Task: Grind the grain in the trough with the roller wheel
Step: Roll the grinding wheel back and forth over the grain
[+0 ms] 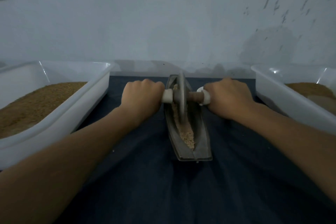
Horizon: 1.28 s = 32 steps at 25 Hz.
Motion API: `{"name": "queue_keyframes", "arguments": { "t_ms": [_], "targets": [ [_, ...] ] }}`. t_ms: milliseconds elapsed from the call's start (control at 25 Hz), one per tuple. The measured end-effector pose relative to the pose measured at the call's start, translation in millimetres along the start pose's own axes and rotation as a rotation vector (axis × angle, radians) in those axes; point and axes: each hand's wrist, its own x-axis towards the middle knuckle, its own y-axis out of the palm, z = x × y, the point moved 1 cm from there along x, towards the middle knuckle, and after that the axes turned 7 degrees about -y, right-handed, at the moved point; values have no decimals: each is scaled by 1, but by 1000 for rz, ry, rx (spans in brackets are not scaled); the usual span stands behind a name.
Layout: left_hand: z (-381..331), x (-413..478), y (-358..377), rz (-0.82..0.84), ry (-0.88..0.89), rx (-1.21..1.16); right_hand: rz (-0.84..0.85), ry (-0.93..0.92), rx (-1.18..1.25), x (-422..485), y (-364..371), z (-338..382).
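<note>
Head view, one frame.

- Trough: a grey, boat-shaped metal piece lying lengthwise near-to-far at the centre of a dark blue cloth. Its near end was blunt and its far end reached almost to the wall.
- Roller wheel: a grey disc standing upright on edge in the groove, in the far half of the trough. A brown wooden axle ran left-right through its hub, with a white collar on each side.
- Grain: pale and coarse, lying along the bottom of the groove. Most of it sat near of the wheel, reaching toward the trough's near tip. A little showed just far-left of the disc. A few specks lay on the cloth beside the trough.
- Left hand: knuckles up, fingers curled together and clamped round the left end of the axle, against the white collar.
- Right hand: the same posture, fingers wrapped tight on the right end of the axle, against the other collar. The fingertips of both hands were hidden beneath.
- Both forearms were extended, one on each side of the trough.
- Left tub: white plastic, at the left of the cloth, holding a deep bed of brown grain.
- Right tub: white plastic, at the right, holding a shallower brown layer at its far end.
</note>
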Motion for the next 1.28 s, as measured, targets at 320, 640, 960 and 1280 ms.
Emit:
{"name": "queue_keyframes", "arguments": {
  "t_ms": [320,640,960,1280],
  "targets": [
    [5,-29,-3,-40,14,32,-152,-5,-148,-23,-4,7],
    [7,-17,-12,74,62,-40,-160,-47,-72,-31,-8,5],
    [-2,-2,-5,61,-34,59,-49,120,-12,-7,-2,13],
    [21,-45,-18,-34,143,-77,-312,-116,-128,-54,-23,7]
  ]
}}
